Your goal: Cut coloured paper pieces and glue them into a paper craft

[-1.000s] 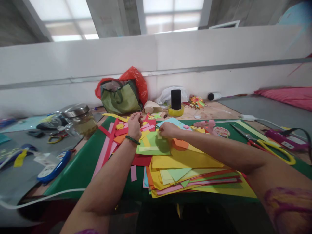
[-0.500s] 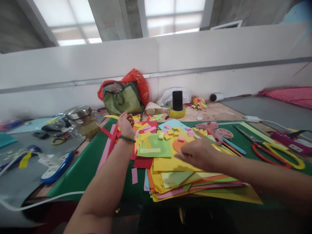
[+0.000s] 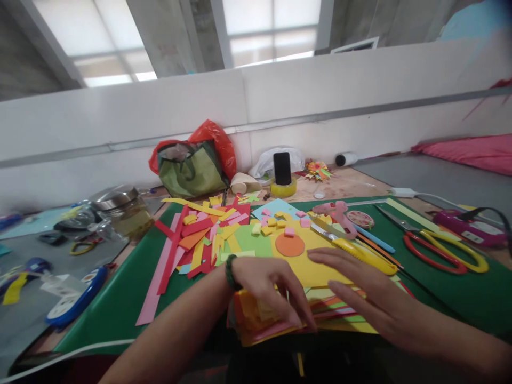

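My left hand [image 3: 270, 288], with a green bead bracelet [image 3: 231, 272] at the wrist, is over the front of a stack of coloured paper sheets [image 3: 260, 330]. Its fingers are bent downward and loosely apart, and I see nothing held in them. My right hand [image 3: 372, 288] is over the right side of the stack with fingers stretched out, holding nothing. An orange paper circle [image 3: 290, 245] lies on the yellow sheet [image 3: 316, 266] between and beyond the hands, with a small pink paper piece [image 3: 289, 231] at its top edge. A yellow-handled utility knife [image 3: 360, 255] lies beyond my right hand.
Red, yellow and pink paper strips [image 3: 196, 229] are scattered on the green mat [image 3: 116, 288] at left. Large scissors [image 3: 436, 245], a pink glue gun [image 3: 340, 213] and pencils lie right. Behind stand a phone [image 3: 282, 168] on a tape roll [image 3: 283, 188], a jar [image 3: 124, 213] and a green bag [image 3: 192, 170].
My left hand has come back from the far paper strips to the front of the stack. My right hand has moved slightly rightward and down, its fingers now stretched out. The view has shifted a little.
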Action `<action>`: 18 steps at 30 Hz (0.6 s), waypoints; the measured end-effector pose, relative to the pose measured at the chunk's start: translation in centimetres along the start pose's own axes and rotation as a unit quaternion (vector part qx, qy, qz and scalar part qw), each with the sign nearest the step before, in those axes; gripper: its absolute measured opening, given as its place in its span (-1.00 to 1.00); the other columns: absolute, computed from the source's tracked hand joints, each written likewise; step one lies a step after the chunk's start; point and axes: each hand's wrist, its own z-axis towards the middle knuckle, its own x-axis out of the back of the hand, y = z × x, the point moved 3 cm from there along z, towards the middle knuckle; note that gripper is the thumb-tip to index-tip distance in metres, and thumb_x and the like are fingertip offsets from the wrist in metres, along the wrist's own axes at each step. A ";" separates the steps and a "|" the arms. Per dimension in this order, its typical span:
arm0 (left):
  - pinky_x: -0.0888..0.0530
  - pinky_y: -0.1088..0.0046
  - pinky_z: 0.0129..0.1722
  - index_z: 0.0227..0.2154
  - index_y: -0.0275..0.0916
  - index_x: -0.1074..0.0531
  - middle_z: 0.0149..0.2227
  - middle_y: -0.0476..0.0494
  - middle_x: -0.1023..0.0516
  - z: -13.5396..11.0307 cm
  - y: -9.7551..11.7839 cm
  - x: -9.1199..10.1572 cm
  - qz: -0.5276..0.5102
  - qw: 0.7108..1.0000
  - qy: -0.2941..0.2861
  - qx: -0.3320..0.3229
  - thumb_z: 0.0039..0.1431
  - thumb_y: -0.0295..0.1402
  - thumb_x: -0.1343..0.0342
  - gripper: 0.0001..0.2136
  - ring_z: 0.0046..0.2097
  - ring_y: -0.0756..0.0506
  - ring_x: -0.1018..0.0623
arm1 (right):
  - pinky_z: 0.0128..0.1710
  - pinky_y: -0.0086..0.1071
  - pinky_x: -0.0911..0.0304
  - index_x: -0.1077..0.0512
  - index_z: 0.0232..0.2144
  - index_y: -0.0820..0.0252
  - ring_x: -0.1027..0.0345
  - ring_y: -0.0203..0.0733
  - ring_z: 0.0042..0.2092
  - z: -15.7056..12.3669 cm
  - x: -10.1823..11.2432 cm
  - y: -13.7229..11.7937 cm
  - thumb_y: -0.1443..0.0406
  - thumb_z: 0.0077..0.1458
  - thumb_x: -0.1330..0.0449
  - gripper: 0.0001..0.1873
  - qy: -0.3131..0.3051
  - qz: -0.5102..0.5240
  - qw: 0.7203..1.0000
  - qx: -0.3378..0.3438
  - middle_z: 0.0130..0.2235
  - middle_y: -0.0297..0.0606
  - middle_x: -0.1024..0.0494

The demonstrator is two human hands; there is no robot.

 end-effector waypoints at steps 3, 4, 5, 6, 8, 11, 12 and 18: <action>-0.42 0.50 0.00 -0.39 -0.29 -0.63 -0.27 -0.14 -0.63 1.9 0.0 -2.5 0.012 0.993 -0.107 -0.046 -0.09 -0.36 -0.27 -0.83 -0.09 -0.17 -0.57 | 0.21 -0.20 -0.19 -0.16 0.28 0.19 -0.14 -0.10 0.27 -0.2 -1.5 -1.5 0.10 0.30 0.10 -0.43 -0.146 0.048 0.988 0.014 0.28 -0.11 -0.24; -0.39 0.50 0.04 -0.41 -0.29 -0.63 -0.25 -0.16 -0.63 2.0 0.1 -2.6 0.016 0.992 -0.109 -0.060 -0.08 -0.31 -0.28 -0.82 -0.05 -0.19 -0.56 | 0.22 -0.21 -0.16 -0.09 0.31 0.22 -0.11 -0.10 0.29 -0.2 -1.9 -1.8 0.11 0.31 0.11 -0.40 -0.167 0.058 0.984 0.016 0.30 -0.10 -0.19; -0.37 0.49 0.07 -0.42 -0.29 -0.63 -0.24 -0.17 -0.62 1.8 0.2 -2.3 0.016 0.993 -0.097 -0.069 -0.06 -0.25 -0.27 -0.79 -0.03 -0.21 -0.55 | 0.24 -0.20 -0.14 -0.05 0.32 0.25 -0.09 -0.10 0.29 -0.2 -2.3 -1.9 0.11 0.31 0.11 -0.38 -0.170 0.065 0.983 0.013 0.31 -0.08 -0.16; -0.36 0.46 0.08 -0.41 -0.29 -0.63 -0.23 -0.20 -0.62 1.4 0.5 -1.8 0.011 0.994 -0.074 -0.074 -0.02 -0.17 -0.25 -0.74 -0.04 -0.22 -0.55 | 0.24 -0.19 -0.12 -0.03 0.33 0.27 -0.08 -0.09 0.30 -0.1 -2.6 -1.9 0.12 0.31 0.12 -0.38 -0.156 0.070 0.985 0.006 0.31 -0.05 -0.15; -0.35 0.40 0.10 -0.38 -0.32 -0.63 -0.22 -0.26 -0.62 0.5 1.2 -0.8 -0.009 0.997 -0.022 -0.078 0.04 -0.02 -0.17 -0.59 -0.04 -0.25 -0.55 | 0.23 -0.19 -0.14 -0.07 0.31 0.28 -0.12 -0.07 0.28 0.1 -2.8 -1.7 0.12 0.32 0.12 -0.39 -0.102 0.076 0.992 -0.003 0.29 -0.01 -0.20; -0.35 0.37 0.10 -0.38 -0.34 -0.63 -0.20 -0.29 -0.61 -0.6 2.2 -0.2 -0.014 0.998 -0.013 -0.067 0.05 0.02 -0.15 -0.55 -0.03 -0.28 -0.54 | 0.16 -0.24 -0.24 -0.22 0.23 0.25 -0.25 -0.08 0.21 0.1 -3.0 -1.6 0.12 0.30 0.08 -0.45 -0.041 0.079 0.996 0.013 0.20 0.01 -0.35; -0.35 0.36 0.09 -0.39 -0.33 -0.62 -0.20 -0.29 -0.62 -0.8 2.4 -0.2 -0.012 0.998 -0.028 -0.058 0.04 0.01 -0.17 -0.57 -0.03 -0.28 -0.54 | 0.13 -0.26 -0.27 -0.25 0.20 0.24 -0.30 -0.08 0.18 0.0 -3.0 -1.7 0.12 0.30 0.05 -0.48 -0.032 0.080 0.996 0.017 0.17 0.00 -0.40; -0.47 0.39 -0.33 -0.49 -0.32 -0.60 -0.53 -0.22 -0.54 -2.2 1.7 2.2 -0.078 0.976 0.161 -0.121 0.02 -0.01 -0.21 -0.60 -0.43 -0.11 -0.53 | -0.37 -0.56 -0.41 -0.43 0.03 0.09 -0.52 -0.33 -0.39 -2.0 -3.0 -2.4 0.23 0.28 -0.01 -0.67 -0.025 0.084 0.995 0.046 -0.35 -0.30 -0.64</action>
